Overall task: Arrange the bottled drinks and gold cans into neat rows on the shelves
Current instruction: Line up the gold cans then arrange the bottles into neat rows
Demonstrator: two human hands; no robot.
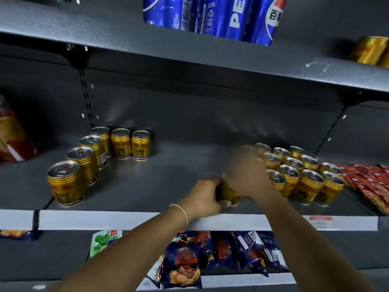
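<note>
Two hands on one gold can point(230, 196) at the front edge of the middle shelf point(147, 186).
The left hand point(205, 193) clasps its side. The right hand point(246, 175), blurred, covers its top, and I cannot tell its grip. A can cluster point(301, 175) stands just to the right.

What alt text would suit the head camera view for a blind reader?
A person's left hand grips a gold can at the front of a grey shelf, while the blurred right hand covers its top. Rows of other gold cans stand on either side, blue Pepsi drinks above, snack bags below.
</note>
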